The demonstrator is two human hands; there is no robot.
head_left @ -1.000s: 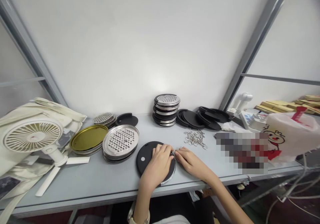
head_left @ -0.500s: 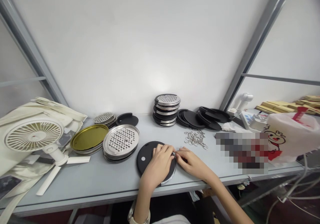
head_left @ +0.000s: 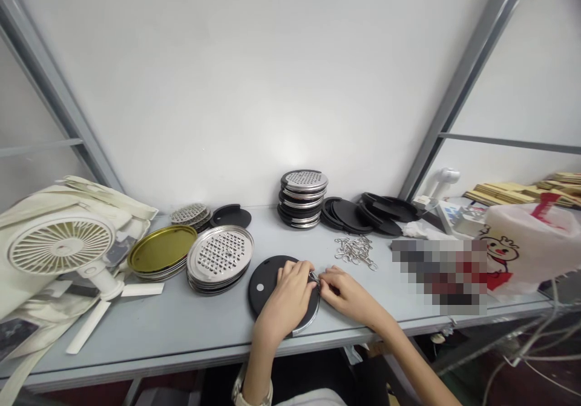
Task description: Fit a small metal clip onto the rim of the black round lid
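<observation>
Head view: metal clip [head_left: 314,277] angled up-left, R hand [head_left: 342,291] pinched on it, L hand [head_left: 290,294] atop blk disc [head_left: 264,300], grip unclear.

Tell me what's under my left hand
A black disc is under your left hand, with a silvery edge showing at the disc's lower right. Whatever part the hand covers can't be seen.
</observation>
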